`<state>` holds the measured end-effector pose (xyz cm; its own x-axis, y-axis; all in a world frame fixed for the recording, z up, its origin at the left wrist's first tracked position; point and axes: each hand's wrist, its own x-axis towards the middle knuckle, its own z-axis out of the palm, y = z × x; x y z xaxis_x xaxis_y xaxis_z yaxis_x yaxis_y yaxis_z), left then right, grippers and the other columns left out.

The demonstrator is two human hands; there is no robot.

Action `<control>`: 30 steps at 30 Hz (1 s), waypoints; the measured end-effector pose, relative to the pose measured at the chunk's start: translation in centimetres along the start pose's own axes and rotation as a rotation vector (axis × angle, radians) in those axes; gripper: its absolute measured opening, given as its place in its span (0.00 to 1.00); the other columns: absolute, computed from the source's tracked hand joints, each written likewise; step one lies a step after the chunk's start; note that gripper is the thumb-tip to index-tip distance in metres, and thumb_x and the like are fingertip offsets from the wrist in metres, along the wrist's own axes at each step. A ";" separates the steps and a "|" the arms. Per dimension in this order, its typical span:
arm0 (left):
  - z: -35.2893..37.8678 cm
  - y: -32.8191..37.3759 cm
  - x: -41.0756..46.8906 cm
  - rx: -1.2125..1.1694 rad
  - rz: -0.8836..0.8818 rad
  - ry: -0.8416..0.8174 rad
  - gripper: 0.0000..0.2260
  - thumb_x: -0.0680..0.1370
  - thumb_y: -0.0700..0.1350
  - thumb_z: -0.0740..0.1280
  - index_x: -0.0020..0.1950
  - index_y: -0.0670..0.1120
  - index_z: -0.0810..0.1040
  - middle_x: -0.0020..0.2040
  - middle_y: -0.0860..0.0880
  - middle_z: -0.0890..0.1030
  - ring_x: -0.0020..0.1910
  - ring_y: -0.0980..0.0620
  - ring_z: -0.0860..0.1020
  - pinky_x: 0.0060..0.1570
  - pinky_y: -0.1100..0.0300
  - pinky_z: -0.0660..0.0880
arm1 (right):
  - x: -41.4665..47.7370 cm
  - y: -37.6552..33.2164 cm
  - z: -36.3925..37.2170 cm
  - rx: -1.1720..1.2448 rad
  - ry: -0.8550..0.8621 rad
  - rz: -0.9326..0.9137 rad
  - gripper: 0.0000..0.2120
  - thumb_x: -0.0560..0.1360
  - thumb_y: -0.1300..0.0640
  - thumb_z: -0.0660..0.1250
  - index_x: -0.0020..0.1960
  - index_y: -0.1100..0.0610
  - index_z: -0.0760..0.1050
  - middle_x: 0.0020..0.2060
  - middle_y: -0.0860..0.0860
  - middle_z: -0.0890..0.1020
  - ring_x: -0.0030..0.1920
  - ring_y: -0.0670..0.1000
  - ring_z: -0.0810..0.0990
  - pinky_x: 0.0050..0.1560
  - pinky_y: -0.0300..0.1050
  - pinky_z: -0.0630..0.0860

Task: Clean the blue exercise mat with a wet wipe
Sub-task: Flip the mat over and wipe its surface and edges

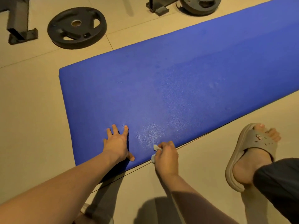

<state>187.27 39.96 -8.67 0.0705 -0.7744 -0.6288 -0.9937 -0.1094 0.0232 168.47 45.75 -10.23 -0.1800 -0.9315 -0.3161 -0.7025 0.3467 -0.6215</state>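
Note:
The blue exercise mat (161, 81) lies flat on the tan floor, running from lower left to upper right. My left hand (117, 143) presses on the mat near its near edge, fingers spread and straight. My right hand (166, 156) grips a small crumpled white wet wipe (155, 147) at the mat's near edge, just right of the left hand. A paler, damp-looking patch shows on the mat above the wipe.
A black weight plate (76, 27) lies on the floor beyond the mat's left end, and another plate (199, 4) leans at top right. Dark metal rack feet (22, 35) stand at top left. My foot in a beige slide sandal (249, 152) rests right of the mat.

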 end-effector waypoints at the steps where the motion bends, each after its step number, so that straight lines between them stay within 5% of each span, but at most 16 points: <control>1: 0.0 -0.1 0.0 0.012 0.007 0.006 0.67 0.60 0.66 0.82 0.83 0.53 0.40 0.81 0.37 0.42 0.79 0.30 0.45 0.72 0.33 0.65 | -0.8 -0.5 1.0 -0.007 -0.044 -0.072 0.05 0.79 0.64 0.64 0.49 0.60 0.79 0.49 0.51 0.73 0.45 0.51 0.78 0.48 0.39 0.69; 6: 0.3 -0.6 0.2 0.055 0.045 0.035 0.67 0.58 0.70 0.80 0.83 0.53 0.41 0.79 0.36 0.47 0.78 0.32 0.49 0.69 0.35 0.69 | -0.1 0.6 0.1 -0.156 -0.093 -0.265 0.04 0.76 0.64 0.68 0.50 0.60 0.81 0.51 0.55 0.77 0.46 0.57 0.82 0.49 0.46 0.75; 14: 0.6 -0.5 0.4 0.094 0.047 0.051 0.67 0.57 0.70 0.80 0.83 0.52 0.42 0.77 0.35 0.50 0.77 0.30 0.50 0.66 0.36 0.72 | 3.9 3.1 -3.1 -0.094 0.252 0.054 0.05 0.79 0.64 0.66 0.46 0.60 0.79 0.46 0.54 0.77 0.43 0.54 0.77 0.44 0.40 0.66; 18: 0.6 -0.5 0.3 0.091 0.047 0.058 0.67 0.58 0.70 0.80 0.83 0.52 0.42 0.78 0.35 0.49 0.77 0.30 0.50 0.66 0.36 0.72 | -0.1 -0.8 2.3 -0.034 0.044 -0.077 0.05 0.75 0.66 0.67 0.43 0.60 0.80 0.44 0.57 0.78 0.43 0.59 0.80 0.47 0.48 0.73; 22: 0.5 -0.6 0.1 0.098 0.057 0.067 0.66 0.59 0.71 0.79 0.83 0.52 0.42 0.78 0.35 0.49 0.78 0.30 0.50 0.67 0.37 0.71 | -0.4 -1.0 1.5 -0.192 -0.152 -0.376 0.03 0.74 0.64 0.68 0.46 0.57 0.79 0.47 0.52 0.77 0.44 0.55 0.81 0.45 0.43 0.72; 25: 0.5 -0.6 0.1 0.092 0.060 0.064 0.66 0.59 0.71 0.79 0.83 0.52 0.41 0.79 0.36 0.48 0.78 0.30 0.50 0.68 0.36 0.70 | 3.6 1.5 -2.5 -0.229 -0.034 -0.263 0.06 0.73 0.67 0.68 0.43 0.58 0.79 0.44 0.48 0.77 0.42 0.51 0.80 0.40 0.34 0.67; 30: 0.4 -0.5 -0.1 0.103 0.058 0.071 0.66 0.59 0.71 0.79 0.83 0.52 0.42 0.79 0.35 0.48 0.77 0.30 0.50 0.68 0.37 0.71 | 6.9 3.2 -5.0 -0.242 0.200 -0.037 0.10 0.80 0.59 0.67 0.40 0.57 0.73 0.41 0.55 0.77 0.42 0.60 0.78 0.37 0.47 0.65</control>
<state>187.76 40.35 -8.97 0.0153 -0.8198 -0.5724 -0.9997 -0.0014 -0.0247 161.57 39.90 -10.81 -0.2665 -0.9544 -0.1345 -0.8500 0.2985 -0.4340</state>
